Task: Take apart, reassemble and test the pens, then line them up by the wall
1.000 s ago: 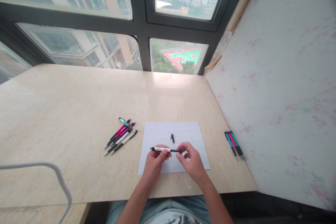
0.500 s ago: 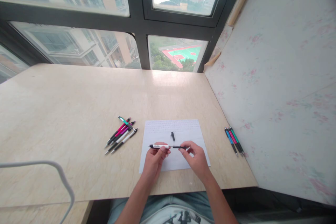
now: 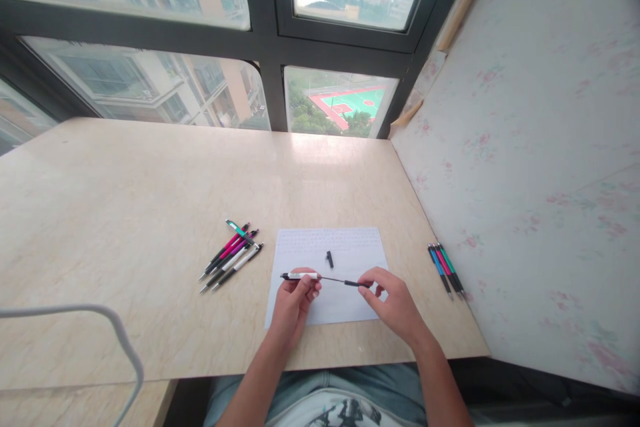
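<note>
My left hand [image 3: 296, 300] is closed around the white and black barrel of a pen [image 3: 306, 275], which lies level above the paper. A thin dark refill [image 3: 333, 279] sticks out of the barrel's right end. Between thumb and fingers, my right hand [image 3: 389, 299] pinches the black grip section [image 3: 354, 283], which is apart from the barrel with the refill bridging the gap. Just beyond, a small black cap-like piece [image 3: 329, 259] rests on the sheet of paper [image 3: 345, 312], whose upper part carries handwriting.
Several pens [image 3: 231, 260] lie in a loose pile left of the paper. More pens [image 3: 444, 270] lie side by side at the right, close to the wallpapered wall [image 3: 540, 167]. A pale cable [image 3: 113, 327] curves over the desk [image 3: 150, 213] at lower left. Windows stand behind.
My right hand has moved right with the black grip section, widening the gap to the barrel and baring more of the refill. My left hand has shifted slightly left.
</note>
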Action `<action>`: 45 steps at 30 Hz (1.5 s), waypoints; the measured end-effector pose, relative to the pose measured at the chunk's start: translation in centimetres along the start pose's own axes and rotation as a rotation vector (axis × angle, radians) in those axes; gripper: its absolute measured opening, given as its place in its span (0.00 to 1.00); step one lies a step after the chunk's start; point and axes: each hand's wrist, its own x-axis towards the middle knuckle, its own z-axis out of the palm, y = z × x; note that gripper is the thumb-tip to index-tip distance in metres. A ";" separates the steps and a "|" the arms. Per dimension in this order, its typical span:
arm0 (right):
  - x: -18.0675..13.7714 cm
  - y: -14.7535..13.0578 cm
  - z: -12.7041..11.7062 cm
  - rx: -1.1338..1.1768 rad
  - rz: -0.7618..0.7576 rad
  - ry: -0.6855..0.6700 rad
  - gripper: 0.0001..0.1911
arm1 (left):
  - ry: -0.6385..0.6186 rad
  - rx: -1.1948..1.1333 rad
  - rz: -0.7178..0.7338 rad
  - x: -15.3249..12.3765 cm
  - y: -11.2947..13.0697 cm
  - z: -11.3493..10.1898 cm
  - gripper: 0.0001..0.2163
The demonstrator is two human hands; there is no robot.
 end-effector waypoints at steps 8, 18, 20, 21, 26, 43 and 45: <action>-0.1 2.9 1.0 -0.115 0.088 0.049 0.06 | 0.001 -0.015 0.001 -0.1 0.1 0.1 0.08; 2.8 2.3 4.9 -0.373 0.182 0.090 0.07 | -0.013 -0.032 0.005 0.0 0.0 -0.1 0.08; 3.4 1.9 5.5 -0.411 0.202 0.091 0.08 | -0.023 -0.026 0.007 -0.1 0.0 -0.1 0.08; 3.5 1.7 5.7 -0.418 0.204 0.095 0.08 | -0.029 -0.024 0.009 -0.1 0.0 -0.1 0.08; 3.4 1.9 5.6 -0.261 0.160 0.086 0.15 | -0.032 -0.019 0.006 -0.2 0.0 0.0 0.08; 0.8 0.4 3.7 0.123 0.039 -0.019 0.09 | -0.095 0.123 0.001 -0.5 0.1 0.5 0.08; 0.8 0.2 3.7 0.111 0.014 -0.024 0.07 | -0.114 0.123 -0.010 -0.5 0.2 0.6 0.08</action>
